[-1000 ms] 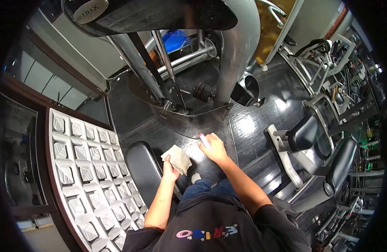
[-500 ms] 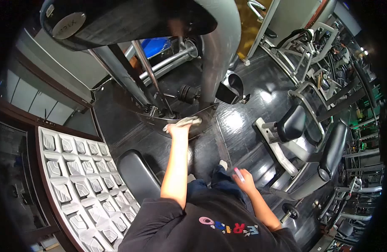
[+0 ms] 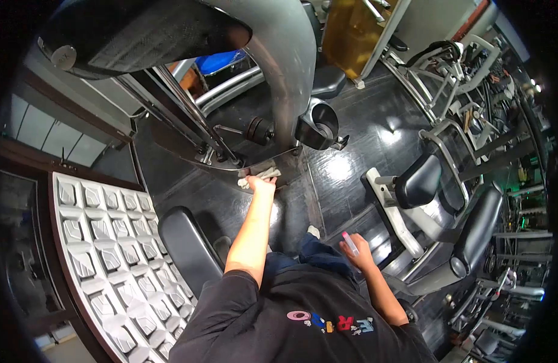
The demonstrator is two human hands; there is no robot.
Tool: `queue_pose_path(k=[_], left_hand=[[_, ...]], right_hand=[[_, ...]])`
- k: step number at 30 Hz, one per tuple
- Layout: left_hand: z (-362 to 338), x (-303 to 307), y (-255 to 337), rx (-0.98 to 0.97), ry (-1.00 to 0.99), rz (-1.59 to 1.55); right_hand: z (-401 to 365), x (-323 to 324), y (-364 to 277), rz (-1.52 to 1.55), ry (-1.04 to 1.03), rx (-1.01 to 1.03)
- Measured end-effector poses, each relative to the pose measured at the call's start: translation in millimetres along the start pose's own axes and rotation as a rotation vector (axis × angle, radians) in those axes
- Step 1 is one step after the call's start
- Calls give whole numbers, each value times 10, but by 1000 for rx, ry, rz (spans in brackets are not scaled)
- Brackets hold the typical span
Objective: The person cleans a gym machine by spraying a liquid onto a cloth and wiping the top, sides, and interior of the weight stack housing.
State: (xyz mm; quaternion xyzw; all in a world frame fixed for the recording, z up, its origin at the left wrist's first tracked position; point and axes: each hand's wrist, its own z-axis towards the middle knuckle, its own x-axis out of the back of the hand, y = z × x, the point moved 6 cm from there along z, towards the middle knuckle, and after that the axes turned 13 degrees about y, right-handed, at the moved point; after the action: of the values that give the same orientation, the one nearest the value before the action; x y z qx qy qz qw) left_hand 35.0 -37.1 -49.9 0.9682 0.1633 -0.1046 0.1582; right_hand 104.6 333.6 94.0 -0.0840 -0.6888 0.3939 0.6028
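My left hand (image 3: 261,183) reaches forward, closed on a pale crumpled cloth (image 3: 270,174). The cloth lies against the dark, glossy curved panel (image 3: 201,162) at the foot of a grey weight machine (image 3: 285,66). Held close to my right hip, my right hand (image 3: 360,253) is wrapped round a small clear bottle (image 3: 351,244) with a pink top. The fingers cover part of the bottle.
A black padded seat (image 3: 189,245) stands just left of my legs. On the right is a bench machine with black pads (image 3: 418,180). A white patterned panel (image 3: 112,254) lines the left side. More gym machines (image 3: 448,78) stand at the far right.
My left hand and the cloth have shifted slightly along the panel, and the fingers look more curled. The view has turned a little. My right hand still holds the bottle.
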Motion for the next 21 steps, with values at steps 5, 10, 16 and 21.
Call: queue_pose_path(k=[5,10,16,21], left_hand=[[-716,-243,-1,182,-413,-110],[-392,-235,176,88,-96,-175],[-881,-11,510,24,-382,-274],[-1632,570,986,-273,-487,-236]], right_hand=[[317,91,-78,90,-30,84],[352,68,-60,202,-179,106],[502,173,216,203,-209,138],[764,293,272,203,-183,121]])
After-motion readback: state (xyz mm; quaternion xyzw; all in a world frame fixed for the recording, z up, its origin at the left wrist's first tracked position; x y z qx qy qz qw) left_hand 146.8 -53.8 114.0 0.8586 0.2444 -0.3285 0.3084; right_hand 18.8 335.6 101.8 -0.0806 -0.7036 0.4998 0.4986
